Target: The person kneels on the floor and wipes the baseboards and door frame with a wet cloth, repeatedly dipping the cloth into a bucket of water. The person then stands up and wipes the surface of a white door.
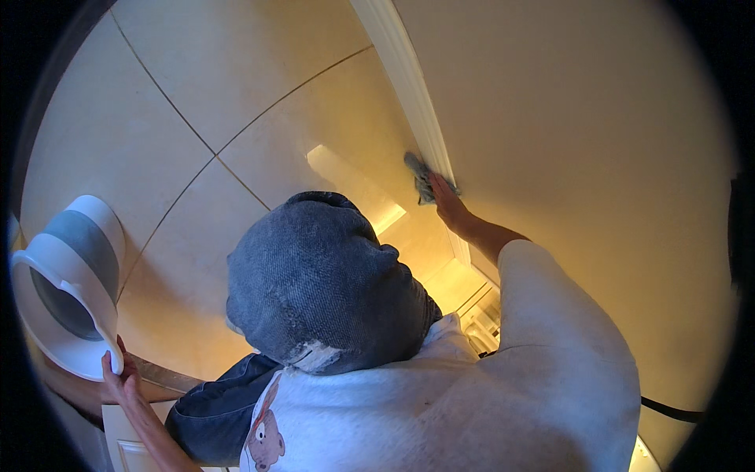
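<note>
My left hand grips the white rim of a collapsible bucket with a grey band, at the left of the view. Whether the bucket rests fully on the floor or is tilted, I cannot tell. My right hand presses a crumpled grey cloth against the foot of the white baseboard, where it meets the tiles. The fingers lie over part of the cloth.
Large beige floor tiles with dark joints spread out before me. A plain wall rises on the right. My jeans-covered knee hides the middle of the floor. A white panelled surface is at lower left, a black cord at lower right.
</note>
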Demonstrator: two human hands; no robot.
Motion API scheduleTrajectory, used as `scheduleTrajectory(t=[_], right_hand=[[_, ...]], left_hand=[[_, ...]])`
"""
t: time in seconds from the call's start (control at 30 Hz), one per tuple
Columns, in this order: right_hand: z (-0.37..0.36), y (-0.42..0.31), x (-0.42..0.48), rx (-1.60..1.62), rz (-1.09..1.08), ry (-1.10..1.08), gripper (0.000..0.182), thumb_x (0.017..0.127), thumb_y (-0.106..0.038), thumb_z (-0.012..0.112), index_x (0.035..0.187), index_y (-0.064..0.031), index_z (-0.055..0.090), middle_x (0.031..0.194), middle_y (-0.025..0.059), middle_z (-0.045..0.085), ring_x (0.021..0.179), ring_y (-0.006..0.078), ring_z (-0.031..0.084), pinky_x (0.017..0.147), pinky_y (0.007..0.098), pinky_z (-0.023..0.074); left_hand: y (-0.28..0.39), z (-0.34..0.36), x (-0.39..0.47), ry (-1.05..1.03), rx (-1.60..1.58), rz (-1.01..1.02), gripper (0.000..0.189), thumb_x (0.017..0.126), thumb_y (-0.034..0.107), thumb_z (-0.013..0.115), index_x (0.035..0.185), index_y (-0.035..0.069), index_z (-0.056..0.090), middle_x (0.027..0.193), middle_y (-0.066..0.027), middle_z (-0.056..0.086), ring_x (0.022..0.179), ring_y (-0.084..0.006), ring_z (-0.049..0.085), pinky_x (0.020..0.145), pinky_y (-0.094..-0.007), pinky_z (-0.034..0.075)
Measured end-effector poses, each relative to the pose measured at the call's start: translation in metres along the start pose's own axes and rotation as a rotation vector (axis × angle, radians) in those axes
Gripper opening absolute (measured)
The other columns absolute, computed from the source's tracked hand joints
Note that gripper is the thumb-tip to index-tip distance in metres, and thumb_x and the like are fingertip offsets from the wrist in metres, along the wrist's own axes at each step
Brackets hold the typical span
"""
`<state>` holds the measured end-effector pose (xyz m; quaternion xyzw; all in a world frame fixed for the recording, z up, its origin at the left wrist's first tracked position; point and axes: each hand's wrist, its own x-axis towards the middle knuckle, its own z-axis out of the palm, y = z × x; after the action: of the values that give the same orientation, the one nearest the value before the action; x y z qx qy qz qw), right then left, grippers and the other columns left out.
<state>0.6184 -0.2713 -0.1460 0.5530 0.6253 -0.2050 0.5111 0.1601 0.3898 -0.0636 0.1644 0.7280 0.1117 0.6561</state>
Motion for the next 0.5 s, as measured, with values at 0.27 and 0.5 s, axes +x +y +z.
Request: scheduleTrajectory(t=[0.27,0.5], right_hand=[[0.013,-0.058,-0.077,0.26,-0.053,-0.482,0.029,0.076,-0.012,0.042,0.1,-0.0036,0.055,0.105,0.0128,0.049,0.109,0.0269,0.034,0.092,0.0412,0.0244],[-0.012,-0.084,-0.086,1.296,0.49,-0.706,0.022,0.069,-0.02,0.051,0.078,-0.0013,0.059,0.082,0.0164,0.056,0.082,0.0294,0.053,0.066,0.0406,0.0426]], left_hand=[[0.006,0.012,0.0,0.035,-0.095,-0.132,0.021,0.07,0.004,0.054,0.089,-0.004,0.049,0.093,-0.0206,0.055,0.086,-0.0256,0.056,0.056,-0.0241,0.053],[-0.001,0.067,-0.035,0.235,-0.054,-0.104,0.027,0.069,0.006,0.057,0.093,-0.006,0.049,0.094,-0.0187,0.054,0.056,-0.0147,0.057,0.048,-0.0174,0.05]])
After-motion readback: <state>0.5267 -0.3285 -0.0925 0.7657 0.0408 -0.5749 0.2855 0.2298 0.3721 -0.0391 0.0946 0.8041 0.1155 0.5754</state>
